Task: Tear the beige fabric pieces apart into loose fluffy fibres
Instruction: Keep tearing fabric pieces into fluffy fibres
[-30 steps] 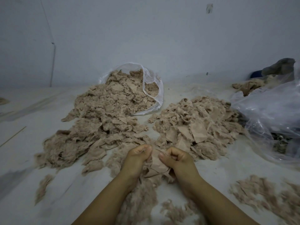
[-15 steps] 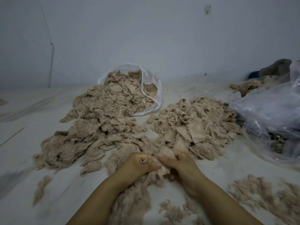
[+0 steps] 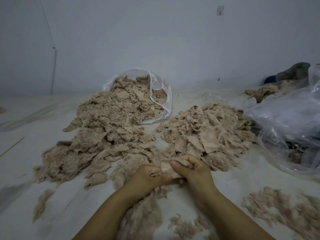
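Since half second earlier, both hands drew closer, thumbs nearly met; left hand and right hand both pinched same beige fabric piece between them, low over white surface; loose fibres lay under my wrists; beyond, right pile and left pile of scraps; farthest, clear bag spilled more.

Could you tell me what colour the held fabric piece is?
Beige fabric piece, clearest in the head view.

Bare floor right of hands; fabric piles crowd ahead, probably passable between.
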`<state>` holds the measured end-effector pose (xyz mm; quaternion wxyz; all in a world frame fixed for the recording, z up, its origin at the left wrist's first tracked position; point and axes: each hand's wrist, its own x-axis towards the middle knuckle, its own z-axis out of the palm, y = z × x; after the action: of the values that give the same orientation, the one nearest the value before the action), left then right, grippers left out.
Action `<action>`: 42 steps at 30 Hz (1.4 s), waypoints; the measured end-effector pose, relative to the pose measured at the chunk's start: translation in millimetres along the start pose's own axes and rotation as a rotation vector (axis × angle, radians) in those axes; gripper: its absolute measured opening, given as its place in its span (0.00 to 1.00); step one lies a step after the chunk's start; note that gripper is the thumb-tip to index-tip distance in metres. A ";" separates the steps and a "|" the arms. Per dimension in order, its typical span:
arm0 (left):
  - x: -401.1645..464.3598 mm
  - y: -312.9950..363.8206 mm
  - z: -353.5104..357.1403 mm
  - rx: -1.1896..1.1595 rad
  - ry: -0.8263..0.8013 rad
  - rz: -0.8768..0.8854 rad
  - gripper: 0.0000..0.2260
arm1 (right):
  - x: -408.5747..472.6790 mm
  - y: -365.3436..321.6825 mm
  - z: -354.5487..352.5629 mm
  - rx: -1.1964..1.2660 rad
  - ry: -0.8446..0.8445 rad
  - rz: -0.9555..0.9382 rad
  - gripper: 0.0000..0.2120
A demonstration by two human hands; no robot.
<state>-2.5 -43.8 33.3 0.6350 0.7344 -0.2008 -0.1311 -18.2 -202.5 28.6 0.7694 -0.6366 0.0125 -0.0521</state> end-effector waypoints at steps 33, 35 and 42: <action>4.3 -3.9 -8.5 -0.193 0.225 0.055 0.09 | -3.7 2.4 -0.7 0.082 -0.195 0.106 0.09; 4.2 -3.8 -8.9 -0.092 0.242 0.101 0.09 | -5.8 3.5 0.4 0.009 -0.264 0.122 0.17; -0.8 -2.5 -8.4 0.149 -0.019 0.044 0.06 | 1.4 4.3 -7.1 -0.012 -0.071 -0.026 0.09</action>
<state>0.9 -35.7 32.1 0.5795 0.7736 -0.2322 -0.1086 -17.2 -208.8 23.2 0.7648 -0.6427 -0.0230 -0.0394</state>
